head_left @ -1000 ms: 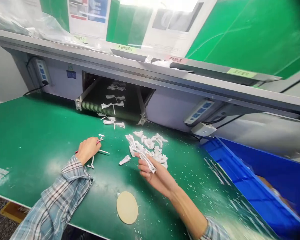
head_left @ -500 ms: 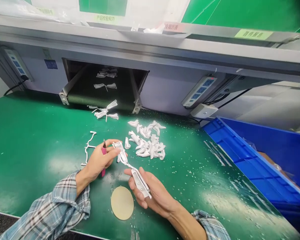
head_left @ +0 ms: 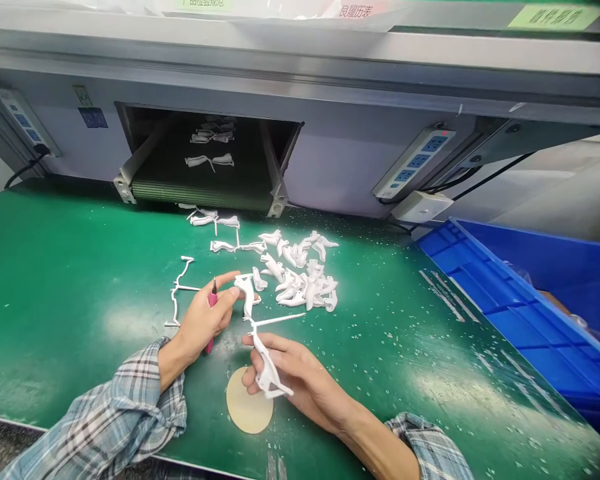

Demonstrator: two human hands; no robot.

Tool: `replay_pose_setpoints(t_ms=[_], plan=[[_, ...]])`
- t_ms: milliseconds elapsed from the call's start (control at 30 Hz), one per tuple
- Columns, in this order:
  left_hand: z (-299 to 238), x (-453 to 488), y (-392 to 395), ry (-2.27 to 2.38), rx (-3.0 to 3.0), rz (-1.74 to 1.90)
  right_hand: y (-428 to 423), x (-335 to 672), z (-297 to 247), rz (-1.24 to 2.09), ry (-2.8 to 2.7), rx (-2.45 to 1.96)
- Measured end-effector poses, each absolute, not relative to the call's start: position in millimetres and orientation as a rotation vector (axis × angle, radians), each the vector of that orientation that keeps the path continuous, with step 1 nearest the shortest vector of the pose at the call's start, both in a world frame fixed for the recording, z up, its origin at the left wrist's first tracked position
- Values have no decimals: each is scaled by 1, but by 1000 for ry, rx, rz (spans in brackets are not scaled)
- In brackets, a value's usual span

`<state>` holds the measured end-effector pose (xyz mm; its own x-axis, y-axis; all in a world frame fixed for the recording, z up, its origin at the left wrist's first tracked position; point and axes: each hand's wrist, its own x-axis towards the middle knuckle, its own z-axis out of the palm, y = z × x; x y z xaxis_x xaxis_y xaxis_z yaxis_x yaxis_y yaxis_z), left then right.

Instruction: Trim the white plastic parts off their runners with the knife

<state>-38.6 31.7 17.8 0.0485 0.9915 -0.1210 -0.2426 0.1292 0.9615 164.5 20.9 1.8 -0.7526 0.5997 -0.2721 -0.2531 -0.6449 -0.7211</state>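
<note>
Between my hands is a white plastic moulding (head_left: 254, 325), two curved pieces joined by a runner, with a thin stem pointing right. My left hand (head_left: 206, 317) pinches its upper end. The same hand also keeps a pink-handled knife (head_left: 213, 300) in its fingers, its dark tip upward. Around the lower end are the fingers of my right hand (head_left: 295, 373). Beyond the hands lies a pile of loose white curved pieces (head_left: 305, 283). A bare white runner (head_left: 176, 290) rests left of my left hand. A round beige disc (head_left: 250, 403) lies below the moulding, partly covered by right-hand fingers.
A dark green conveyor belt (head_left: 200, 190) comes out of the wall opening, carrying several white mouldings. More joined mouldings (head_left: 225, 230) lie at its end on the green table (head_left: 95, 267). A blue bin (head_left: 505, 320) stands right. Power strips (head_left: 415, 163) hang on the wall.
The moulding has been turned over in my hands, so its stem now points right. Joined mouldings at the belt's end lie more spread out. The view has shifted slightly.
</note>
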Motion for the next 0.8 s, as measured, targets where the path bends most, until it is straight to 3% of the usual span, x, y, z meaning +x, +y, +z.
replay_pose_setpoints(t_ms=[200, 433, 800], plan=[[16, -40, 33, 1061, 1029, 1093, 16, 157, -5, 1987, -1305, -1065], [13, -44, 35, 1019, 981, 1033, 19, 161, -5, 2248, -1194, -850], [3, -44, 36, 1376, 1379, 935, 16, 158, 5, 2320, -1190, -813]])
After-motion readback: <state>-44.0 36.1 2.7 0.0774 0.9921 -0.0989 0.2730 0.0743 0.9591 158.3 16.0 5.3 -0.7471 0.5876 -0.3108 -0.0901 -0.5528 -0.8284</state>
